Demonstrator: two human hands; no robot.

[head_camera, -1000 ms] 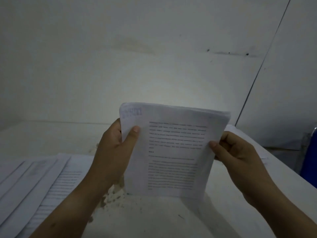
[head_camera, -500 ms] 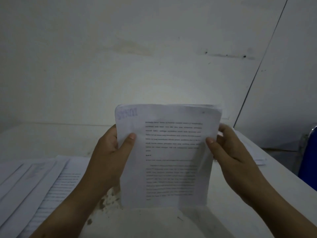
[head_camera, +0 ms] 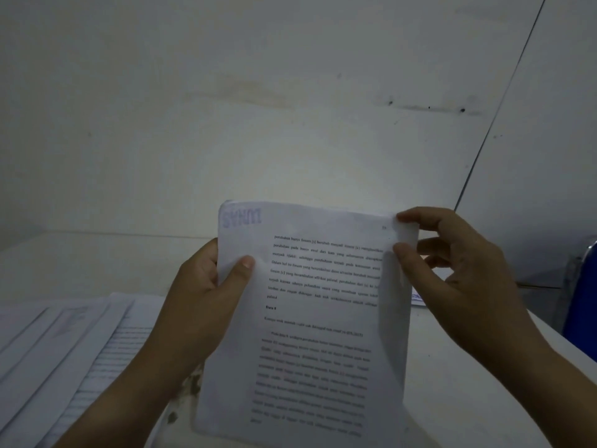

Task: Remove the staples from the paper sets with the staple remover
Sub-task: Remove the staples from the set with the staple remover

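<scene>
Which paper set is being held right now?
The stamped paper set, held up between both hands: the left hand grips its left edge, the right hand pinches its top right corner. The other paper sets lie flat on the table at left.

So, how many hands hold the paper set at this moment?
2. The left hand grips the left edge of the paper set, thumb in front; the right hand pinches its top right corner.

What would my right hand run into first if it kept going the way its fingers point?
The right hand points leftward and pinches the paper set at its top right corner, so that paper comes first; beyond it, probably the left hand, though depth is unclear.
</scene>
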